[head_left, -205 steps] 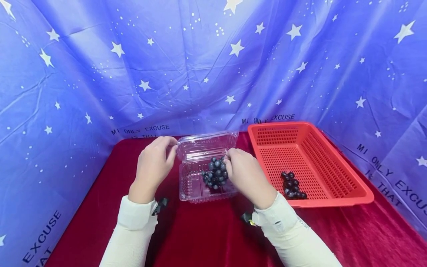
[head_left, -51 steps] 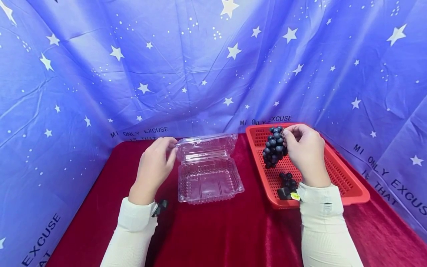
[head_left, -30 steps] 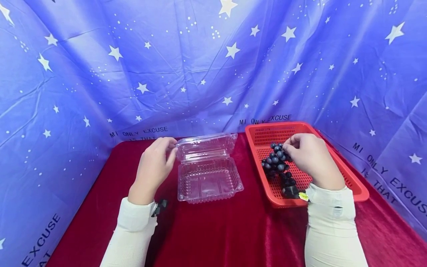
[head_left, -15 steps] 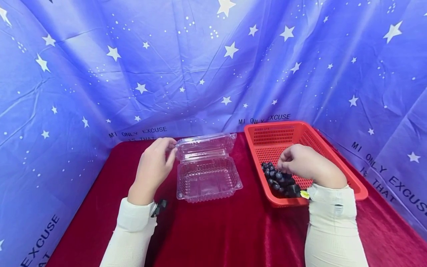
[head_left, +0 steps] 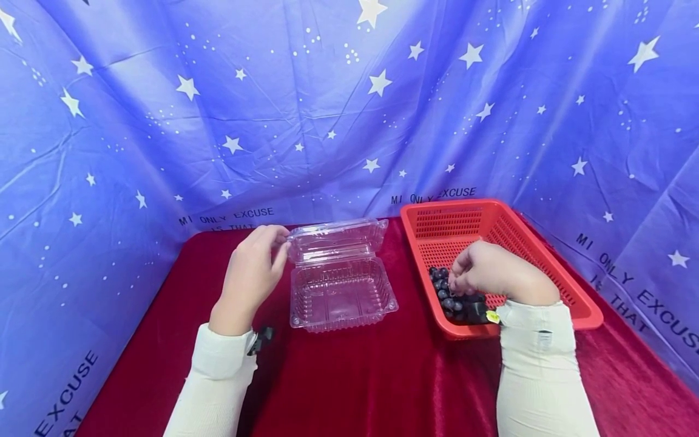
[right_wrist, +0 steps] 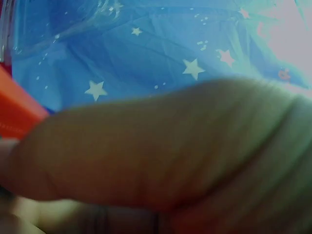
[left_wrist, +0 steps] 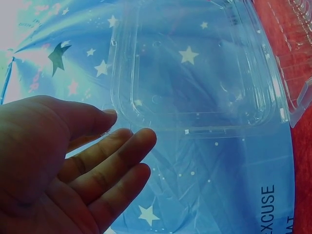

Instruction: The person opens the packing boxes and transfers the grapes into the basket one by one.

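In the head view, my left hand [head_left: 250, 276] pinches the left corner of the raised lid [head_left: 338, 240] of a clear plastic clamshell container [head_left: 344, 303]. The left wrist view shows thumb and forefinger of that hand [left_wrist: 83, 151] meeting at the lid's corner, the other fingers loosely extended. No fruit lies in the container. My right hand [head_left: 486, 273] reaches down into the red basket [head_left: 581, 312], fingertips pinched at the stem of a dark grape bunch [head_left: 442, 291]. Fingers and the wrist camera partly cover the grapes. A blurred thumb fills much of the right wrist view.
A dark red velvet cloth [head_left: 349, 382] covers the table. The basket stands to the right of the container, with a gap between them. A blue star-printed curtain [head_left: 306, 121] hangs behind and at both sides.
The grape bunch, in the container at first, has been carried right and lowered into the basket beside the other grapes there. My left hand has stayed at the lid.
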`<control>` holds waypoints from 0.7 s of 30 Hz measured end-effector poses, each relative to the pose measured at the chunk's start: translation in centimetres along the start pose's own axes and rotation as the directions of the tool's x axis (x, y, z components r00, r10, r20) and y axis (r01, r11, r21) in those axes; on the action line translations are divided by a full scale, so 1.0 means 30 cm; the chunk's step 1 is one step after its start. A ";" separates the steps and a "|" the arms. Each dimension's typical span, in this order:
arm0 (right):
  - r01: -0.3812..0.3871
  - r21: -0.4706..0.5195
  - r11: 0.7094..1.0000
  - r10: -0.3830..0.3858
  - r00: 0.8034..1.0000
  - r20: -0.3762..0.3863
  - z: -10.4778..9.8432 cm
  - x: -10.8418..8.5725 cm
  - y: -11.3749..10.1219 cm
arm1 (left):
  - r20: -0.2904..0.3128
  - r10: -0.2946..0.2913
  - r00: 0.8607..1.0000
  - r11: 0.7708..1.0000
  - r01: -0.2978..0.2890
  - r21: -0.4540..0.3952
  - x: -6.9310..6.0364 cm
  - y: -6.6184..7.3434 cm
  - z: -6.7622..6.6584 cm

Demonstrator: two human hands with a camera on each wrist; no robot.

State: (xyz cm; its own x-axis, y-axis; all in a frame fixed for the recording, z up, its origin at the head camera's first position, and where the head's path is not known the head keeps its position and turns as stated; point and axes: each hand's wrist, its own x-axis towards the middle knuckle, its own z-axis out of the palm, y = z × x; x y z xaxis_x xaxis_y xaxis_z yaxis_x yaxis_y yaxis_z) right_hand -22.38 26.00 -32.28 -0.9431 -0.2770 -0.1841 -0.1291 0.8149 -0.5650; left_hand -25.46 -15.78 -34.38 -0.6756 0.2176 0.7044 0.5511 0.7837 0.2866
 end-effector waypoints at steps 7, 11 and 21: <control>-0.043 0.059 0.997 0.037 0.995 0.089 0.015 0.015 0.015 | -0.013 0.008 1.000 1.000 -0.008 -0.009 -0.002 -0.002 -0.002; -0.048 0.066 0.997 0.042 0.994 0.101 0.015 0.013 0.016 | -0.014 0.004 1.000 1.000 -0.004 -0.017 -0.002 -0.003 -0.001; -0.057 0.068 0.996 0.050 0.993 0.109 0.020 0.015 0.017 | -0.008 -0.010 1.000 1.000 0.010 -0.020 0.001 -0.003 -0.003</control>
State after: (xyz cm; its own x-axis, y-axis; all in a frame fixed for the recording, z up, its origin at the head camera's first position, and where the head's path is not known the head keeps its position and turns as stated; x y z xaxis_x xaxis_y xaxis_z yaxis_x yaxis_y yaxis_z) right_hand -22.69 25.97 -33.14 -0.9091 -0.2902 -0.2989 -0.0536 0.7930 -0.6069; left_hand -25.50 -15.90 -34.33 -0.6773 0.2053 0.7065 0.5541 0.7740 0.3064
